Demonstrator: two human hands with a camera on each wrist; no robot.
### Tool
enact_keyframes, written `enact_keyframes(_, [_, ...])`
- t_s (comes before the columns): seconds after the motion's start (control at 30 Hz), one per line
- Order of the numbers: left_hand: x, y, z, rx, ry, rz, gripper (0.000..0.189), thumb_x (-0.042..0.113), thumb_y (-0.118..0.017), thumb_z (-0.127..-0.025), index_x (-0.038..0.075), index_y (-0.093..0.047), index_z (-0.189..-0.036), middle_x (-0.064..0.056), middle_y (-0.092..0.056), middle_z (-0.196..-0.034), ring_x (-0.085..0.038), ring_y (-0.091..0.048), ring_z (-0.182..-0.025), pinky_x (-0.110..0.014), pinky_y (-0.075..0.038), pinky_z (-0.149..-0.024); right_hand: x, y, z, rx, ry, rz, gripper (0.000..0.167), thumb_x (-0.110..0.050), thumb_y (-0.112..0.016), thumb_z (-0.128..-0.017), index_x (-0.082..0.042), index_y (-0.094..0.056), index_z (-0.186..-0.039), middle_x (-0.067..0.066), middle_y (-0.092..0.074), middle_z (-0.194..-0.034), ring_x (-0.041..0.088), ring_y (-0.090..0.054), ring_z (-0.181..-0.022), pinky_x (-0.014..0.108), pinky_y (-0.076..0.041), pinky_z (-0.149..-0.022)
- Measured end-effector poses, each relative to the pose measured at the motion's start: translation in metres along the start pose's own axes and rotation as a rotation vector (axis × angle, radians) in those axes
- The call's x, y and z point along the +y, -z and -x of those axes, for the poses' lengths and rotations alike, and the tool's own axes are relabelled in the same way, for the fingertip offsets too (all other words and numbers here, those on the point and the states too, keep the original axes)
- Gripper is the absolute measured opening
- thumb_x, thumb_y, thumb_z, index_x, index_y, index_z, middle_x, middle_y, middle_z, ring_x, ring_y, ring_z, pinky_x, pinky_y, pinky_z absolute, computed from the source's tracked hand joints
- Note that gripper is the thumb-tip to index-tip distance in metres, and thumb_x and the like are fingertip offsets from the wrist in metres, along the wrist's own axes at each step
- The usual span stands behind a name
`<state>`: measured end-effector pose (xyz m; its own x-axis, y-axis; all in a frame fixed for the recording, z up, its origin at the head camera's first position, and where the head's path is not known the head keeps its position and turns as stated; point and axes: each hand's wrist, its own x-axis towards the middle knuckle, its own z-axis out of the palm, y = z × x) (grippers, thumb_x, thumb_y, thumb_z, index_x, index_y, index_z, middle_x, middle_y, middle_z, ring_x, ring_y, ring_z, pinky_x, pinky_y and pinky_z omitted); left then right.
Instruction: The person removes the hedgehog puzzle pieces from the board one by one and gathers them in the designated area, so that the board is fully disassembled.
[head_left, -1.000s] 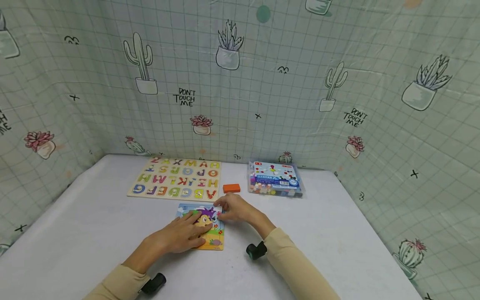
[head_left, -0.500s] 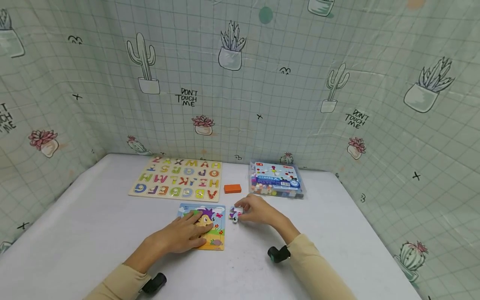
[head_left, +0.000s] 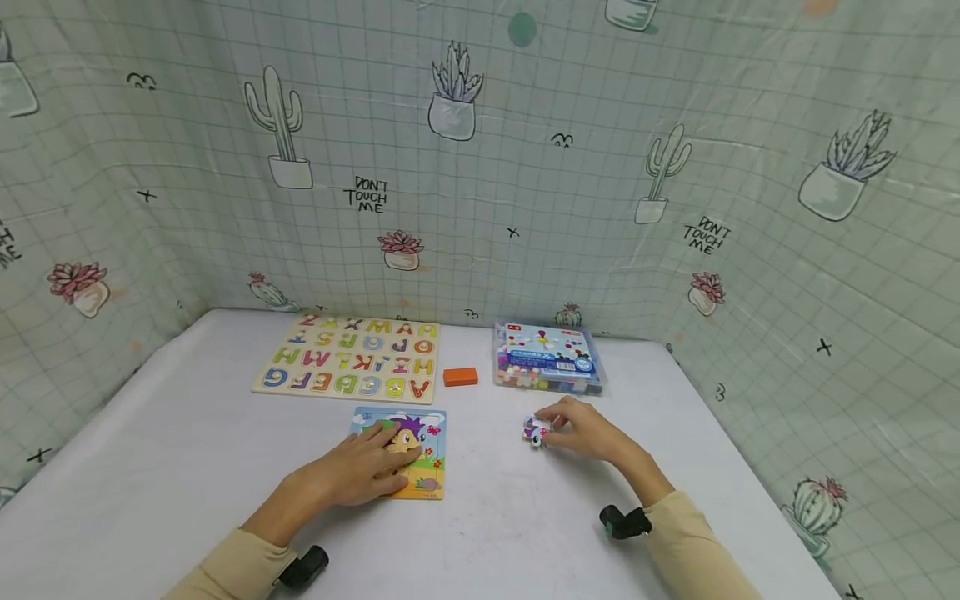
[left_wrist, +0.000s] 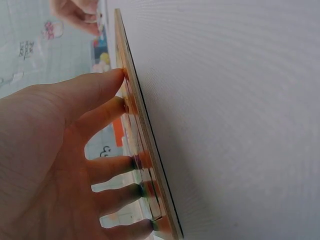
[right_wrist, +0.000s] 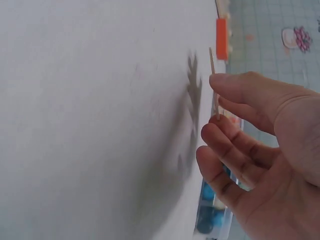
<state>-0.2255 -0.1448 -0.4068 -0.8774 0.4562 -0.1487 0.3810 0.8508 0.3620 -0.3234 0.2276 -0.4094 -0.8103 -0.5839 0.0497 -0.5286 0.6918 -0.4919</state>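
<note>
My left hand (head_left: 348, 472) rests on a cartoon jigsaw puzzle (head_left: 432, 460), its fingers spread across the left and middle of the picture. In the left wrist view the fingertips press on the face of the thin wooden puzzle board (left_wrist: 145, 122), which is seen edge-on. Off to the right, my right hand (head_left: 588, 430) pinches a small puzzle piece (head_left: 533, 432) with purple and white on it. The right wrist view shows that piece (right_wrist: 211, 61) edge-on between thumb and fingers, above its shadow on the white table. The other fingers of that hand (right_wrist: 270, 150) are loosely bent.
Behind the puzzle lies a wooden alphabet board (head_left: 262, 387) with coloured letters. An orange block (head_left: 461, 377) sits to the right of it. Farther right is a clear plastic box (head_left: 551, 358) of coloured parts with a blue label. A cactus-print curtain (head_left: 517, 192) encloses the white table (head_left: 480, 533).
The right hand has lifted the piece from the puzzle's upper right and carried it to the right over the table. The left hand has stayed on the puzzle.
</note>
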Motion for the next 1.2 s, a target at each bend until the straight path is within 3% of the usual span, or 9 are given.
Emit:
enact_keyframes(0.13, [-0.001,0.000,-0.001,-0.003,0.000,-0.002,0.048,0.041,-0.054,-0.099,0.025,-0.050,-0.144,-0.020,-0.029,-0.160,-0.046,-0.022,-0.148,-0.070,-0.023,-0.114,0.012,0.007,0.010,0.025,0.018,0.021,0.036,-0.013,-0.070,-0.090,0.002,-0.066,-0.122,0.015,-0.065,-0.111,0.024,-0.062,-0.092,0.036,-0.053,-0.076])
enact_keyframes(0.47, [-0.002,0.003,-0.003,-0.001,0.003,-0.015,0.048,0.040,-0.053,-0.100,0.025,-0.050,-0.145,-0.020,-0.029,-0.160,-0.045,-0.022,-0.148,-0.069,-0.022,-0.115,0.028,0.015,0.026,0.066,-0.023,0.053,0.033,-0.010,-0.070,-0.089,0.001,-0.067,-0.120,0.014,-0.066,-0.108,0.022,-0.061,-0.090,0.032,-0.051,-0.074])
enact_keyframes(1.2, [0.000,0.000,0.003,0.009,-0.030,-0.024,0.047,0.040,-0.051,-0.101,0.025,-0.050,-0.145,-0.020,-0.030,-0.159,-0.045,-0.024,-0.147,-0.068,-0.024,-0.115,0.029,0.011,0.030,0.046,-0.081,0.056,0.033,-0.009,-0.070,-0.088,0.000,-0.067,-0.120,0.012,-0.066,-0.109,0.020,-0.060,-0.090,0.024,-0.047,-0.072])
